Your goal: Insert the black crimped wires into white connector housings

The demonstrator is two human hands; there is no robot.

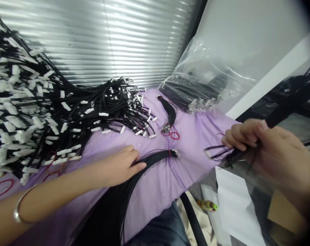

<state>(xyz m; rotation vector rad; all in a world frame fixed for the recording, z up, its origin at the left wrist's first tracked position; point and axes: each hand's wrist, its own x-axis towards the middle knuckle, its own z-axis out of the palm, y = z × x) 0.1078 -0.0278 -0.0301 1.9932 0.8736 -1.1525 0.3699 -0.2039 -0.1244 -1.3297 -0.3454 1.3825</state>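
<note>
My left hand [121, 165] lies curled over a long bundle of thin black wires [155, 164] on the purple cloth [155, 191]. The bundle's crimped metal ends [174, 153] sit just past a red tie, and its loose length runs down off the cloth edge. My right hand [262, 147] grips another black wire bundle [280, 112] at the right, behind a sheet of clear plastic. Its thin ends [218, 152] fan out to the left of my fingers. A smaller tied bundle with metal ends [168, 112] lies between my hands, with red rubber bands [171, 135] beside it.
A large heap of black cables with white connectors [54, 112] covers the left of the cloth. A clear plastic bag of black cables [193, 90] stands at the back. Window blinds [98, 41] rise behind. Below lie white paper [234, 212] and a green-tipped bottle [208, 205].
</note>
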